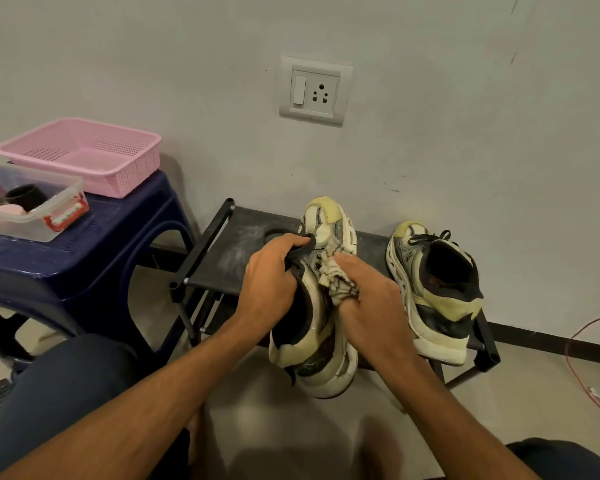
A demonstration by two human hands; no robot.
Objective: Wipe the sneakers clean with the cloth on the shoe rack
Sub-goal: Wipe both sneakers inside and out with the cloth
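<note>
Closest in, both forearms reach out to one sneaker (312, 355) held up in front of the rack (229, 251), toe pointing at the wall. The left hand (271, 271) is clamped round the tongue and collar, which looks like the right spot: it's the stiffest bit to hang on to, and the shoe seems light enough for one hand. The right hand (371, 299) has the cloth (336, 282) bunched in its fingers and pressed on the shoe's side. The cloth's soft and floppy, so bunching it makes sense. The other sneaker (437, 296) sits upright at the rack's right end. Off left there's a stool (94, 244) with a pink basket (132, 174), and a socket (314, 90) on the wall.
</note>
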